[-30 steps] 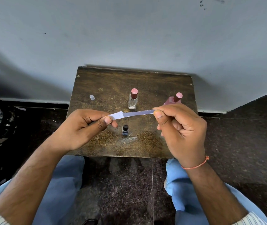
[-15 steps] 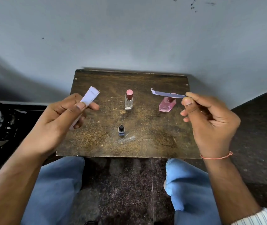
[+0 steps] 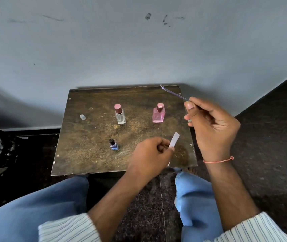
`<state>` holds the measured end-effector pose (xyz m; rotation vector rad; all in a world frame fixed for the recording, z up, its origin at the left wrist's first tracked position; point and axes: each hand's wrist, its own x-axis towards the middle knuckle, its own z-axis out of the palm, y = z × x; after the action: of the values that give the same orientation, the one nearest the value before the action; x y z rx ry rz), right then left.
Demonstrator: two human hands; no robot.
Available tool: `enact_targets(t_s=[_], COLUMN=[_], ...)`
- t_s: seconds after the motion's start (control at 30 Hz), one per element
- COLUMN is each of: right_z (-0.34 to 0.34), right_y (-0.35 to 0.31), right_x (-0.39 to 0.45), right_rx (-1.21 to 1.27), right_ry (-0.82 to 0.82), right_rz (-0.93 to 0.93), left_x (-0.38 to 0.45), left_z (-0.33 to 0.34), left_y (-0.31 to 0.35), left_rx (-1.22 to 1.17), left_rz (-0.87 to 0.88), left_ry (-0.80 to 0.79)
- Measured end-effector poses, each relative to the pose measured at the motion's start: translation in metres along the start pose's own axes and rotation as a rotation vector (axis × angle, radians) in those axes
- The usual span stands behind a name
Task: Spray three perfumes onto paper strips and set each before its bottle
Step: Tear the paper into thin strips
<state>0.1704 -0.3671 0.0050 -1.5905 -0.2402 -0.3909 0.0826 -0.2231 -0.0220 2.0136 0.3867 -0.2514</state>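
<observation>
Left hand (image 3: 152,152) pinches a short white paper strip (image 3: 173,142) at lower centre; right hand (image 3: 209,126) pinches a thin bluish paper strip (image 3: 173,93) above the dark wooden desk (image 3: 90,154).

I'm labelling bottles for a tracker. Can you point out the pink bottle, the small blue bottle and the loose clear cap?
Pink bottle (image 3: 158,116): head view, on its glass body.
Small blue bottle (image 3: 114,146): head view, on its body.
Clear cap (image 3: 82,117): head view, on its side.
</observation>
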Motion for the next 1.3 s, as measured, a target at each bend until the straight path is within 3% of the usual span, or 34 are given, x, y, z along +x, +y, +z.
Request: enact_targets(t_s=[0.37, 0.67, 0.73, 0.87, 1.0, 1.13, 1.23, 1.3], right_z=[-0.022, -0.022, -0.02, -0.01, 0.009, 0.039, 0.061, 0.074], right_y=[-0.002, -0.003, -0.003, -0.003, -0.008, -0.012, -0.014, -0.017], right_x=[0.008, 0.007, 0.005, -0.002, -0.013, -0.029, -0.042, -0.053], right_rx=[0.013, 0.01, -0.011, -0.021, 0.054, 0.057, 0.043, 0.067], right_ry=[0.027, -0.052, -0.086, -0.208, -0.362, -0.492, -0.621, -0.699], right_rz=[-0.035, -0.084, -0.103, -0.09, -0.052, -0.069, -0.119, -0.112], left_x=[0.055, 0.012, -0.015, -0.063, -0.08, -0.075, -0.067, -0.063], left_z=[0.042, 0.011, -0.008, -0.06, -0.112, -0.139, -0.16, -0.176], left_y=[0.004, 0.005, 0.002, -0.012, -0.034, -0.049, -0.058, -0.068], left_rx=[0.125, 0.402, 0.276, -0.37, -0.776, -0.846, -0.757, -0.673], left_rz=[-0.038, 0.089, 0.04, -0.208, -0.357, -0.418, -0.453, -0.455], left_ry=[0.19, 0.224, 0.127, -0.167, -0.285, -0.301, -0.325, -0.246])
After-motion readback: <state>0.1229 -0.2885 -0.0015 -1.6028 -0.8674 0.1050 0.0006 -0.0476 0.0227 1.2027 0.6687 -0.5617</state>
